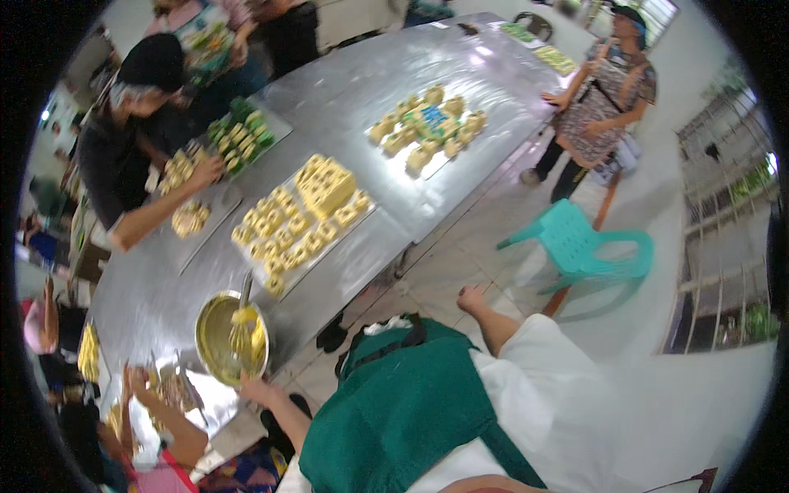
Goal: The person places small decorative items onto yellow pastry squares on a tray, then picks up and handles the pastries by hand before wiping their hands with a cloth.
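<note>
- Your left hand (253, 384) is gripping the near rim of a round metal bowl (231, 337) of yellow mix; the fingers are curling onto the edge, though how tightly cannot be told.
- The bowl is sitting at the near edge of the long steel table (370, 90), with a whisk (242, 319) leaning in it.
- Your right hand (472, 297) is hanging off the table over the tiled floor (460, 255), fingers bunched together and holding nothing.
- Just beyond the bowl, a tray of yellow pastries (300, 222) is lying on the steel; a second tray (427, 127) is resting farther along.
- Across the table, a person in a dark cap (148, 74) is handling pastries.
- A teal plastic chair (588, 246) is standing on the floor, near a person in an apron (604, 90).
</note>
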A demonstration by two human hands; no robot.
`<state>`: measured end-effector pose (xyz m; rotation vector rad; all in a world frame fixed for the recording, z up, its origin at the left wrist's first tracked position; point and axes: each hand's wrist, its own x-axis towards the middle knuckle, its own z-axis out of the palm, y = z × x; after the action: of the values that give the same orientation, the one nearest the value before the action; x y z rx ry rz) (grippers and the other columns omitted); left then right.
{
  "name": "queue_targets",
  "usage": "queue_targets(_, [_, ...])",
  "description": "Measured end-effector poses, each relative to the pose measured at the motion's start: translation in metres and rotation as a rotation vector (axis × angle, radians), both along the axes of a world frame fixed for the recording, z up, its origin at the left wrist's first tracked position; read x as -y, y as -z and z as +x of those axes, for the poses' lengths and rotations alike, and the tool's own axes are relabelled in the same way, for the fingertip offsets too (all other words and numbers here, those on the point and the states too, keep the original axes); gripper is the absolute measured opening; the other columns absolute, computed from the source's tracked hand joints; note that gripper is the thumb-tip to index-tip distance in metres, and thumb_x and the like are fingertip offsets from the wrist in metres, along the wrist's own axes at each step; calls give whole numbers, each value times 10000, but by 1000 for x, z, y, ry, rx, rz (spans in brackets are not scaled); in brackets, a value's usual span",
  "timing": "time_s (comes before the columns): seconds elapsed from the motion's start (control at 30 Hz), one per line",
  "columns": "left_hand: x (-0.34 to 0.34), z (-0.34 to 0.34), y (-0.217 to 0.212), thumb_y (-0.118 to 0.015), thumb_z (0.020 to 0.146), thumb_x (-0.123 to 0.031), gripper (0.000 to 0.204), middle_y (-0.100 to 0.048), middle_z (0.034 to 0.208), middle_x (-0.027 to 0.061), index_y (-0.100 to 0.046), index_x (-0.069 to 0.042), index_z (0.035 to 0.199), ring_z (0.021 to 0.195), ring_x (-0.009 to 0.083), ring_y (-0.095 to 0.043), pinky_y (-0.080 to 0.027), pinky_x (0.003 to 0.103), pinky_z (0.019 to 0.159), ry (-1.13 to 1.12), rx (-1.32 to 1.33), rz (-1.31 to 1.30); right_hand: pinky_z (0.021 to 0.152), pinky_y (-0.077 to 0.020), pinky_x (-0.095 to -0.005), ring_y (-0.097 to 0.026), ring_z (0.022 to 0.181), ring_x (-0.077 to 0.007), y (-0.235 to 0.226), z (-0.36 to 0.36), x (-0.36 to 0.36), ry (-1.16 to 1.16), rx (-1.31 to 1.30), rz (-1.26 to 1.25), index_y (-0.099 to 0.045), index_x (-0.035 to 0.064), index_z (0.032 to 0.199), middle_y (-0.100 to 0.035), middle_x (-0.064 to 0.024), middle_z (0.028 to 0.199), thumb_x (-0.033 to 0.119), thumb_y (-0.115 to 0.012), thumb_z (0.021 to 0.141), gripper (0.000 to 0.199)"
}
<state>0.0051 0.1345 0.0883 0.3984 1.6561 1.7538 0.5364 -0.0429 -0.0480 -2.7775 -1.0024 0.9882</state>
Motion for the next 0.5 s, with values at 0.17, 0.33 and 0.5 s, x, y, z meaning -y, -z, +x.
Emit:
queue_targets(0.17, [1,-46,43,-581,782,-63,368,-589,1073,167,-522,106,1104,805,240,-594,-525,355,667,94,-333,-141,992,-383,-420,-409,1137,-437,10,-3,-12,-114,7,-72,-654,64,1019,-495,-308,1157,137,-548,735,312])
queue_targets(0.33, [-9,-36,42,-563,818,-95,467,-563,1100,179,-392,31,1234,810,248,-611,-531,342,611,21,-214,-112,999,-372,-409,-388,1172,-399,10,-5,3,-10,-9,-53,-661,62,1025,-607,-221,1081,161,-563,733,323])
queue_targets(0.5, [0,-57,55,-571,824,-114,457,-562,1080,189,-396,61,1208,805,267,-606,-530,361,649,109,-283,-128,995,-377,-406,-400,1173,-377,21,-12,-7,-139,40,-91,-665,72,1034,-637,-172,1057,171,-558,735,333])
